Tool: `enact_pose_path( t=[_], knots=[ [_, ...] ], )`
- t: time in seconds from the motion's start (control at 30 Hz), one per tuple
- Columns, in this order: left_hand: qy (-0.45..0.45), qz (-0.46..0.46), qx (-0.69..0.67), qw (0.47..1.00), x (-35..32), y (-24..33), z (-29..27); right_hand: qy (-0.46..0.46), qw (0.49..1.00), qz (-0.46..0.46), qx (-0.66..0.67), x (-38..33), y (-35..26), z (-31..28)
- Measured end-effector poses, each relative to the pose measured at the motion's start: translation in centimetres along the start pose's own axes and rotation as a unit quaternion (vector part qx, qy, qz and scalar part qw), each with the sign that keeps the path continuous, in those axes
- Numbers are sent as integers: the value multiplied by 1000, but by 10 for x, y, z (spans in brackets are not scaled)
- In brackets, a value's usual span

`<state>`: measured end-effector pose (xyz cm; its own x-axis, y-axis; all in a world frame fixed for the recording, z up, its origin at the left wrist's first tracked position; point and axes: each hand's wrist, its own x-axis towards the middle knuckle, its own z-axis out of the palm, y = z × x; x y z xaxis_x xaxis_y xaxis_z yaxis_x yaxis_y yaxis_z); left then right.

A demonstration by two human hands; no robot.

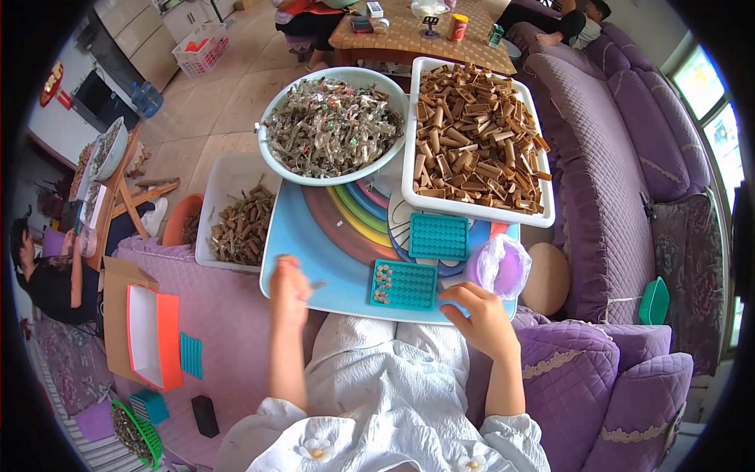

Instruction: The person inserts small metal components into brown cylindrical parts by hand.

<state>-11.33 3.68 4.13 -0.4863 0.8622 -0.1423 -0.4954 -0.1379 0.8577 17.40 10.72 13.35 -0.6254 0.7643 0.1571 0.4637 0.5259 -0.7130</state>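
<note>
Filling the teal grid tray [403,285] at frame centre.
Left hand [289,289] pinches a small piece; right hand [481,316], fingers loosely curled and holding nothing, steadies the tray; next, seat the piece in an open slot.

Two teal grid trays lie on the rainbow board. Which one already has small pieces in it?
The nearer teal tray, by the right hand: its left columns hold small brown pieces. The farther tray looks empty.

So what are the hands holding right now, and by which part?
The left hand pinches a small thin piece by one end. The right hand holds nothing; its fingers rest at the teal grid tray's near right corner.
</note>
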Motion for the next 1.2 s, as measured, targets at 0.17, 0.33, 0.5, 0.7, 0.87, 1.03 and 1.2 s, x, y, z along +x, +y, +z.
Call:
enact_pose_path(
  t=[0.17,0.33,0.5,0.7,0.87,1.03,1.2],
  knots=[
    [190,-5,66,980,51,13,-109,86,995,51,-2,3,33,-19],
    [241,-75,121,960,119,11,-190,217,974,24,-53,17,71,-39],
    [284,-134,117,942,188,22,-259,222,963,80,-128,70,121,-51],
    [436,-89,102,890,211,32,-238,186,948,70,-248,108,137,-51],
    [107,29,342,933,174,-1,-84,102,935,174,-291,109,138,-53],
    [-159,-304,70,937,123,-40,28,117,945,115,-282,115,127,-51],
    [-58,-253,-140,956,144,-73,84,160,949,55,-267,103,128,-60]
  ],
)
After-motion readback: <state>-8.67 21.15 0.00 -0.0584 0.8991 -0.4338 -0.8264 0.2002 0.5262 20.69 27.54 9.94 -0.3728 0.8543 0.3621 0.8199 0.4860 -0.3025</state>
